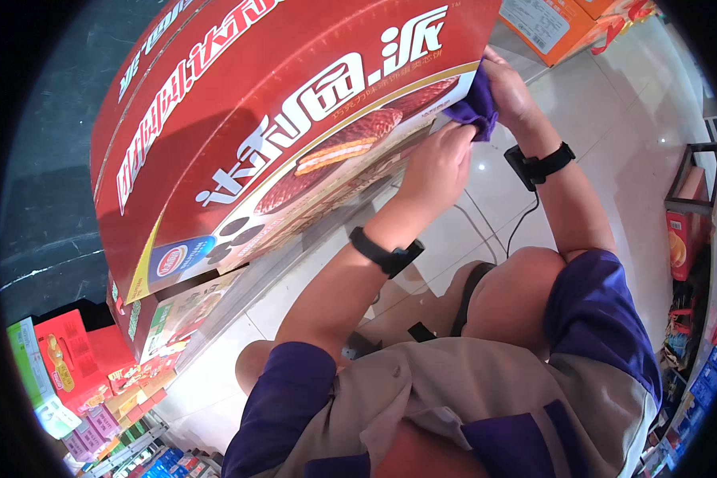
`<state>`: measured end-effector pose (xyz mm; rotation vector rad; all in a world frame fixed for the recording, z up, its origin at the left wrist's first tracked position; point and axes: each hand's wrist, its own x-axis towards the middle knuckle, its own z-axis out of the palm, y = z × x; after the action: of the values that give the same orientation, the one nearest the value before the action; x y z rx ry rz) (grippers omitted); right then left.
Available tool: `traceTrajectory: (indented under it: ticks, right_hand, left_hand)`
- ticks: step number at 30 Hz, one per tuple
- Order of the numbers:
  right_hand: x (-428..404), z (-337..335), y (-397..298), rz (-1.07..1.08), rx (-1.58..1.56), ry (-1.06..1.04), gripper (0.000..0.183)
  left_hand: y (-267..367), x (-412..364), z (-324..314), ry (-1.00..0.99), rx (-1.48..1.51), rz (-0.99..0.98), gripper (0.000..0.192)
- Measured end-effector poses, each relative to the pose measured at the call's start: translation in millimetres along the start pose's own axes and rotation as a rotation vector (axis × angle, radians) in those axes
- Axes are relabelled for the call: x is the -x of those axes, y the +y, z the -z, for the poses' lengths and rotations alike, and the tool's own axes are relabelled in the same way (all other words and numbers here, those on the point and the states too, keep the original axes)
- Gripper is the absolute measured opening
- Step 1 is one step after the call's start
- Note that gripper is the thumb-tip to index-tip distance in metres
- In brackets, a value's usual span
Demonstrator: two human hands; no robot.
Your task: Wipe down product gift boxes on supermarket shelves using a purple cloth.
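A large red carton of chocolate pies (pixel 263 107) fills the upper left, its printed front tilted towards me. At the carton's right end, a bunched purple cloth (pixel 481 104) lies against the lower corner. My left hand (pixel 439 164) pinches the lower part of the cloth beside the carton's bottom edge. Higher up, my right hand (pixel 509 89) grips the cloth's other side by the carton's right edge; some of its fingertips are hidden behind that edge. Another carton (pixel 179 322) shows beneath the red one. Both wrists wear black strapped devices.
Orange boxes (pixel 549 27) stand at the upper right. Red, green and purple packages (pixel 66 358) crowd the lower left. Shelving with goods (pixel 690 203) runs along the right side. A black cable (pixel 520 221) hangs from my right wrist above the tiled floor (pixel 621 131).
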<state>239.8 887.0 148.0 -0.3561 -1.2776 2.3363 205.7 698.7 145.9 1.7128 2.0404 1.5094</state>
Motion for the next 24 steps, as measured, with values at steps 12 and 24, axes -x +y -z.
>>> traceTrajectory:
  ticks: [12, 24]
  right_hand:
    - [2.9, -66.5, -23.5, 0.014, 0.217, 0.219, 0.04]
    - [-21.6, -46.6, 2.4, -0.065, 0.161, 0.036, 0.039]
  left_hand:
    - [7.6, 6.6, 39.2, 0.001, 0.047, 0.004, 0.022]
    - [2.2, 13.2, 52.2, 0.003, 0.056, -0.055, 0.021]
